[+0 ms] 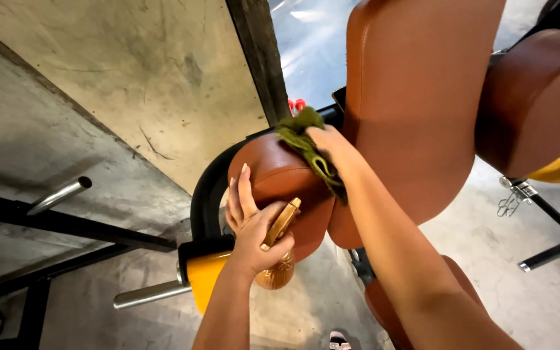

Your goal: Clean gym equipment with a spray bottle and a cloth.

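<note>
My left hand [254, 227] rests its fingers against a brown padded roller [283, 181] of a gym machine while holding a small gold spray bottle [279, 256] between thumb and palm. The bottle's nozzle top sticks up by my thumb. My right hand [330, 146] presses a green cloth [306, 142] onto the top of the same roller, next to the large brown padded backrest [416, 110].
A second brown pad [539, 97] sits at the right. Black and yellow frame tubes [205, 266] and chrome pegs [59, 194] run below and left. A black footrest bar [552, 249] stands at the right. The concrete floor and a grey wall panel [137, 71] surround the machine.
</note>
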